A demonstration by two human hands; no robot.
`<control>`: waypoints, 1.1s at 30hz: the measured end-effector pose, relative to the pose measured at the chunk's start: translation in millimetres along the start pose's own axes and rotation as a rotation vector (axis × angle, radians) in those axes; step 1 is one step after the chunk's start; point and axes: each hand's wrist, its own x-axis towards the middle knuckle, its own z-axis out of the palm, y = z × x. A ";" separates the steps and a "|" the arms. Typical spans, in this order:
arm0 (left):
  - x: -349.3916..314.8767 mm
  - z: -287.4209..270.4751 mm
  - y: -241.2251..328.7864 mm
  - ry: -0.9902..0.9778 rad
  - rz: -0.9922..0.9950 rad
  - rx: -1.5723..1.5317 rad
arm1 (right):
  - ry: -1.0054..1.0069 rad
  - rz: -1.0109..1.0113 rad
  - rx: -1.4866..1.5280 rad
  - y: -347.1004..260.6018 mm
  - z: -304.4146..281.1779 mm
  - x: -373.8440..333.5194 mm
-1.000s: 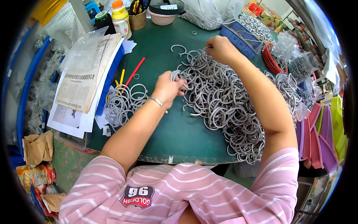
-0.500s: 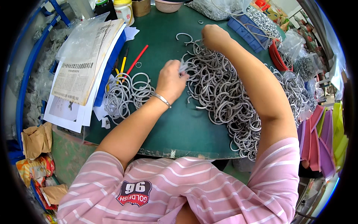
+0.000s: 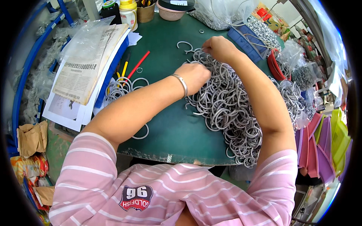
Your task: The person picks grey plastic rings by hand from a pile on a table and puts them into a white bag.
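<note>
A large heap of grey open rings (image 3: 230,101) covers the middle right of the green table. My left hand (image 3: 196,77) is at the heap's left edge, back of the hand up and fingers curled down; its fingertips and anything in them are hidden. Farther off, my right hand (image 3: 220,49) bends over the far end of the heap, its fingers closed and touching the rings there. What they pinch cannot be made out. One loose grey ring (image 3: 184,43) lies just left of my right hand. Partly behind my left forearm is a smaller group of pale rings (image 3: 117,90).
Left on the green table (image 3: 173,128) are a newspaper (image 3: 81,71), a red pencil-like stick (image 3: 139,64) and a yellow pen (image 3: 125,67). A blue bin (image 3: 247,41) and a red basket (image 3: 277,64) stand at the right. A jar (image 3: 128,15) and a pink bowl (image 3: 169,14) sit at the back.
My left hand has moved right and slightly nearer, onto the heap's edge; the pale blurred thing at its fingers no longer shows. My right hand has come a little nearer, onto the rings.
</note>
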 end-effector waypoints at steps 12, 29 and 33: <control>0.2 -5.1 -55.1 0.708 -0.647 -0.725 | -0.277 0.169 -0.157 48.7 40.3 76.1; 84.2 48.3 -144.9 0.155 -0.533 0.031 | -0.402 0.070 0.194 66.8 52.1 77.0; 77.0 40.7 -136.7 0.012 -0.545 0.138 | -0.235 0.030 0.285 42.4 29.2 66.0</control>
